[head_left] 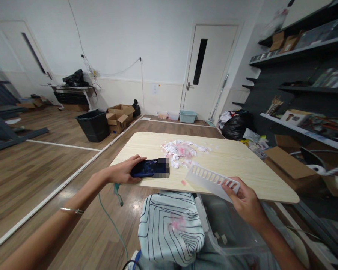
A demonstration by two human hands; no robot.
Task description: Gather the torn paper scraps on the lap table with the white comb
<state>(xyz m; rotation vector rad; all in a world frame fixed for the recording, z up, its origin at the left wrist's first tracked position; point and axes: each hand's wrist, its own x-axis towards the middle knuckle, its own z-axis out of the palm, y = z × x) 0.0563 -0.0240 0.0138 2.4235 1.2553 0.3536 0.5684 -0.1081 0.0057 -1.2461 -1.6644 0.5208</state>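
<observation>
At the near left part of the pale wooden table (233,157), my left hand (131,169) grips the end of a dark blue phone (145,169) with its lit screen facing up. Part of that screen is blurred out. My right hand (246,202) pinches one end of a white slotted plastic strip (207,180), which is tilted over the table's near edge. Beyond both hands lies a loose heap of white and pink paper scraps (178,150). One small pink scrap (183,182) rests apart, close to the strip's left end.
A pale blue striped cloth (169,225) with pink bits lies below the table edge, beside a clear plastic bin (228,228). Further off are a black bin (92,125), cardboard boxes (119,118) and a blue tub (187,116). Shelves line the right side above an open carton (293,165).
</observation>
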